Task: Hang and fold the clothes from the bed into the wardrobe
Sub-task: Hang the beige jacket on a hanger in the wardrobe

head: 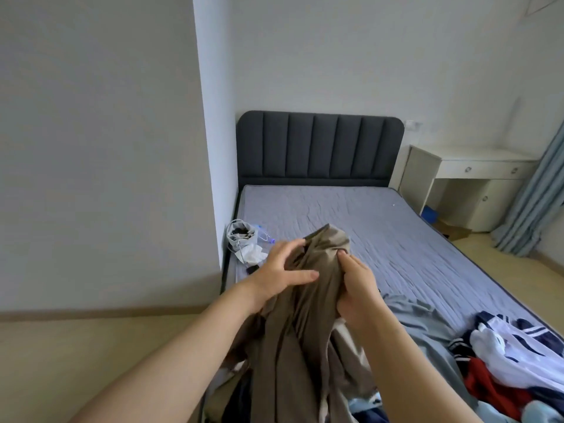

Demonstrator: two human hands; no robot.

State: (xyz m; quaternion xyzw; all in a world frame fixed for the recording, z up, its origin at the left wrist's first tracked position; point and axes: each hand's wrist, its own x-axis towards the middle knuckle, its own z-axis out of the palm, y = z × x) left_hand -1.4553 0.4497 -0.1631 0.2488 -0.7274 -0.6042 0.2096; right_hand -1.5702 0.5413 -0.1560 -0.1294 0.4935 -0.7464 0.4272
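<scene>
Brown garment (308, 300) lifted over the near end of the bed (381, 215), long axis running from the bunched top edge down toward the camera. By the bed's left edge, grey pouch (241, 236), well apart. Left hand (280, 271) on the cloth's left flank: fingers spread and curved, tips touching the top edge, thumb flat on the fabric, no firm pinch seen. Right hand (355, 288) on the right flank, fingers curled round a fistful just below the top. Probably next: spreading that top edge, both hands equally near. Toward the near right corner, pile of clothes (503, 361) waiting.
</scene>
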